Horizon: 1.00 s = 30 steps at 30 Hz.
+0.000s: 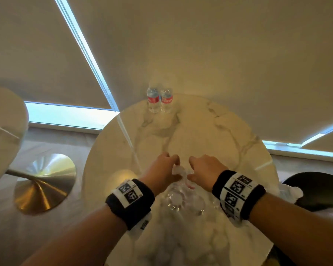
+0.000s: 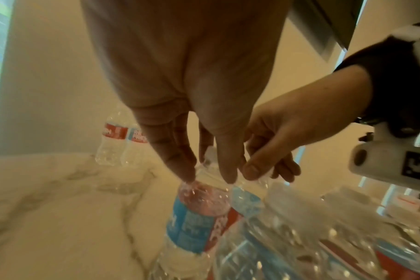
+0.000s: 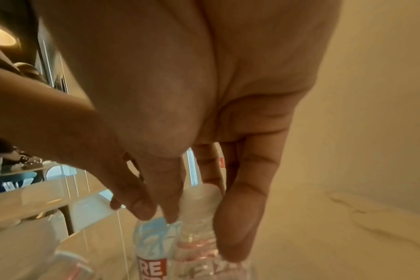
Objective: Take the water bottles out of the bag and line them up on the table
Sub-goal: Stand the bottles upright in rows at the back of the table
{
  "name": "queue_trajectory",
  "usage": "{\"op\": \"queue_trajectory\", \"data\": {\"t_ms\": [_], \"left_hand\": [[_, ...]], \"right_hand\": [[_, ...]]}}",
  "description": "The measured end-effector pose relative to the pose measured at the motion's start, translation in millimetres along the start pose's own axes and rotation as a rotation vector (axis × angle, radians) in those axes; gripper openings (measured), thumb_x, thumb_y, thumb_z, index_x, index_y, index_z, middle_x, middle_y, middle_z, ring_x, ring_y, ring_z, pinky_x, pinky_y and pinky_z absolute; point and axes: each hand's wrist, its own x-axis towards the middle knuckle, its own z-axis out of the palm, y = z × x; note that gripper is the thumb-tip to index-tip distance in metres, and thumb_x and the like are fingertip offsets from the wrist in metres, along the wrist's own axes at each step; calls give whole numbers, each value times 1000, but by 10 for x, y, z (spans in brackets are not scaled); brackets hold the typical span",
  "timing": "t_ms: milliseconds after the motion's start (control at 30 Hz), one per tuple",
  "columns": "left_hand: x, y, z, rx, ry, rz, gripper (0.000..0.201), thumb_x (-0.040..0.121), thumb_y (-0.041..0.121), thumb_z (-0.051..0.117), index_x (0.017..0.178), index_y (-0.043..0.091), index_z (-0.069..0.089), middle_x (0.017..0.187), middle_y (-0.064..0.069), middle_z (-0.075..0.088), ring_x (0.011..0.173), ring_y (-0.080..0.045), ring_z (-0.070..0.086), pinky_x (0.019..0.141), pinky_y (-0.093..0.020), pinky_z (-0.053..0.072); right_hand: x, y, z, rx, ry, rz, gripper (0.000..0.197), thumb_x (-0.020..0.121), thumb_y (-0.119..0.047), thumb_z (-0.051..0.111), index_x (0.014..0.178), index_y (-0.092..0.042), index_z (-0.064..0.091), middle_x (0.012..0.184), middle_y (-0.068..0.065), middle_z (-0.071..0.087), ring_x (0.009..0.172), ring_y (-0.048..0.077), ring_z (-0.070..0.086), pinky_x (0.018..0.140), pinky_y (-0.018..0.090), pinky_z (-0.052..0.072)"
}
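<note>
Left hand: the left hand (image 1: 162,169) reaches down over the pack, fingers (image 2: 180,161) nearly straight and close together, tips on the shoulder of a bottle (image 2: 199,212); not yet wrapped round it.
Right hand: the right hand (image 1: 204,169) is just beside the left, thumb and fingers (image 3: 237,223) set either side of a capped neck (image 3: 201,200) in a narrow, loose pinch; I cannot tell whether it has closed firm.
Bottles to take: a cluster of clear bottles (image 1: 183,200) at 6 o'clock on the table (image 1: 210,131), under both wrists, seemingly in thin clear wrap; the bag itself is hard to make out.
Bottles placed: two bottles (image 1: 159,100) stand upright, touching, at 12 o'clock near the far edge.
Weight: they look full, so probably moderately heavy for their size.
Stiffness: thin ribbed plastic, likely to dent and crackle if squeezed at the middle.
Slip: smooth wall and glossy label; may slide in a light pinch.
Where to hold: the neck under the cap for pulling free, then the ribbed body just below the label for carrying.
Risk: packed tight, a lifted bottle may drag its neighbours or the wrap.
Progress: early; most bottles remain to be moved.
</note>
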Motion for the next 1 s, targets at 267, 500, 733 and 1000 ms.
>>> {"op": "queue_trajectory", "data": {"t_ms": [267,500,733,1000], "left_hand": [[783,-198,-527,-99,60,119,37,86,21,74,120,14,65,113,-9,58,91,-24,60,77,-26,44],[2146,-121,-1281,104,155,252,40,86,20,71,125,15,65,116,-11,61,98,-27,62,86,-33,45],[2931,-277,-1420,197,220,212,39,88,17,69,127,14,66,119,-13,65,107,-31,62,78,-27,34],[3185,-363,-1304,244,237,169,46,91,17,66,135,9,59,128,-18,62,117,-34,59,92,-34,42]], "right_hand": [[641,343,-435,150,125,78,28,77,-30,69,104,-28,62,91,-1,50,81,21,52,57,25,32],[1746,643,-1306,74,321,-2,33,77,-28,72,108,-19,66,95,3,55,84,20,50,71,28,38],[2563,835,-1597,87,363,-22,33,77,-23,73,110,-18,67,110,10,64,92,25,56,73,28,37],[2893,976,-1510,131,366,-24,33,78,-23,73,110,-20,63,110,10,63,87,22,51,73,29,38]]}}
